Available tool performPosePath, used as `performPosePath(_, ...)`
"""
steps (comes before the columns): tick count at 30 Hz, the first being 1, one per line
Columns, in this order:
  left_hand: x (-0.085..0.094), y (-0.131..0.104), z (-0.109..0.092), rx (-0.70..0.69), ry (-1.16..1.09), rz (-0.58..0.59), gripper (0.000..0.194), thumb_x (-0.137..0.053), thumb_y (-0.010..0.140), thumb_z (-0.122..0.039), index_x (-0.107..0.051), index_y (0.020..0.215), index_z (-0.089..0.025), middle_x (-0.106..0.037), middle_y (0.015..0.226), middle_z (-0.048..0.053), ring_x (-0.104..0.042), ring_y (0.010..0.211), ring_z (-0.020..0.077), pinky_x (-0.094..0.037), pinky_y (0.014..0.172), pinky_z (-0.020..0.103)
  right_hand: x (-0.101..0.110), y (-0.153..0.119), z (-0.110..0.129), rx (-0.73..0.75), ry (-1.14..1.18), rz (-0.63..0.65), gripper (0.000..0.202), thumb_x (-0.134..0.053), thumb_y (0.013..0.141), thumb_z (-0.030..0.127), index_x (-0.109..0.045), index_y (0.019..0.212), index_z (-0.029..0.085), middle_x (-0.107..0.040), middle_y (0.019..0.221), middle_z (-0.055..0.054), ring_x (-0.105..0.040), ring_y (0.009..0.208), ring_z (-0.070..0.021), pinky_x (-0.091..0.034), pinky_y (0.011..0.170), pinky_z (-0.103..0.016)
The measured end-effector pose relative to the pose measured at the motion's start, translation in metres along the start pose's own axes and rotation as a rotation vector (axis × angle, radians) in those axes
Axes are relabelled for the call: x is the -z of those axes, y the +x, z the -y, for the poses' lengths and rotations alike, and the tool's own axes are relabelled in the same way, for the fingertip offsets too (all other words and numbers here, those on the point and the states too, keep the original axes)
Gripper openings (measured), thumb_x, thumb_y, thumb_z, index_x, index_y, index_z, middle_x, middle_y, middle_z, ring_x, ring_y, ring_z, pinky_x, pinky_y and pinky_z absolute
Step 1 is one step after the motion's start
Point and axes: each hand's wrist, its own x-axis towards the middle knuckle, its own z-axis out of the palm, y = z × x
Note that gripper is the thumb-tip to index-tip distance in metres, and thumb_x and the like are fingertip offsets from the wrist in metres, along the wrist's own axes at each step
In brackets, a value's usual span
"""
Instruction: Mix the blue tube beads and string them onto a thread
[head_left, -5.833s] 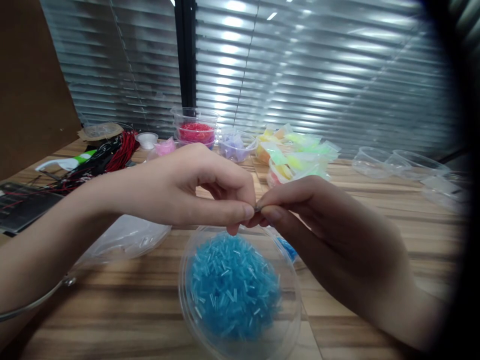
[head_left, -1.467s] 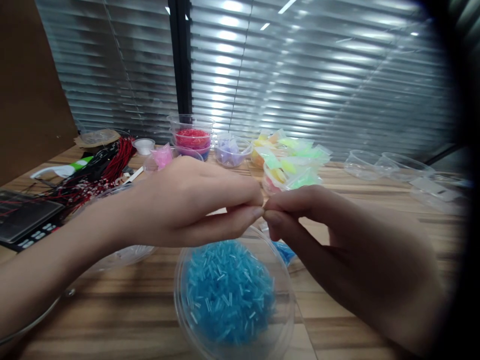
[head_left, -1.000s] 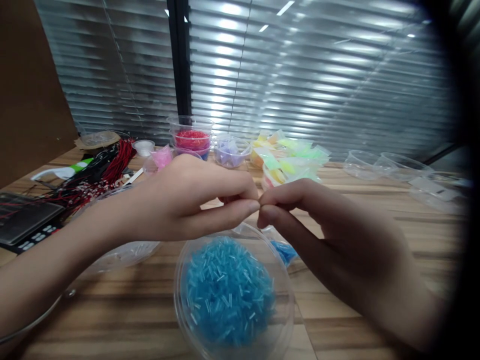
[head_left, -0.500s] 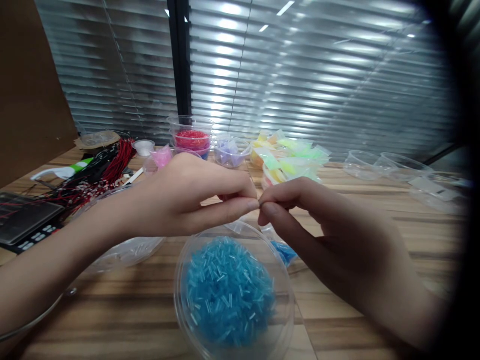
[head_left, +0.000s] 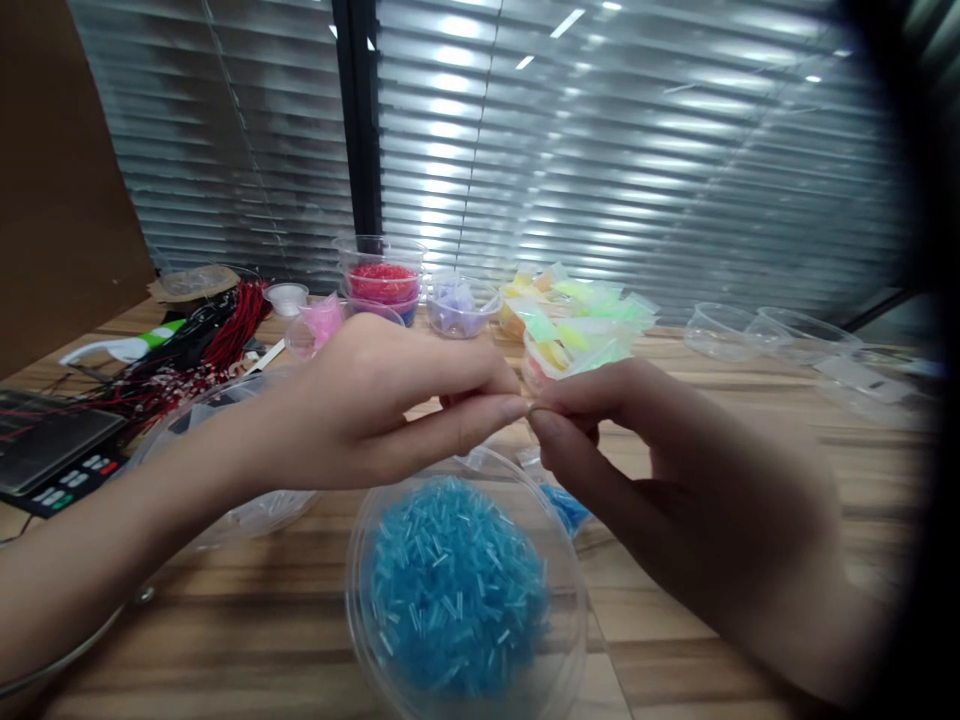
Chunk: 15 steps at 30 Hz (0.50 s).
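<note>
A: Nearest? Clear tub of blue tube beads (head_left: 457,590) on the worktop (head_left: 247,620), right below both hands.

B: Hands?

A: Left hand (head_left: 375,410) and right hand (head_left: 675,470) pinched shut, fingertips meeting on something tiny, maybe a bead; can't tell.

B: Behind?

A: Red bead cup (head_left: 381,283), neon packets (head_left: 585,320), farther back.

left hand (head_left: 375,405): thumb-forefinger grip pinched | right hand (head_left: 675,490): pinched likewise | fingertips meeting
</note>
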Motion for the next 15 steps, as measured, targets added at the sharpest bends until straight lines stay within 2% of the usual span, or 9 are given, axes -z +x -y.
performPosePath(9,-0.0015,-0.0005,-0.0010,-0.013,-0.021,0.017,0.014,-0.049,0.095,-0.024,-0.062,0.089,-0.021,-0.069,0.068,-0.004,-0.061,0.057,0.0064,-0.040,0.052,0.015,0.0019,0.0018,0.0019,-0.004,0.034,0.014,0.015,-0.055,0.086,0.013,-0.056,0.075,0.023,-0.060,0.063,0.004,-0.054,0.053,-0.0090,-0.040,0.049,-0.022)
performPosePath(15,-0.0028,0.0014,-0.0032,-0.022,0.004,0.022,0.012,-0.050,0.094,-0.021,-0.061,0.089,-0.021,-0.066,0.064,-0.005,-0.063,0.062,0.0072,-0.044,0.058,0.015,0.0032,0.0019,0.0031,-0.019,0.033,0.025,0.015,-0.054,0.085,0.013,-0.057,0.074,0.023,-0.061,0.063,0.004,-0.054,0.052,-0.0093,-0.040,0.048,-0.023)
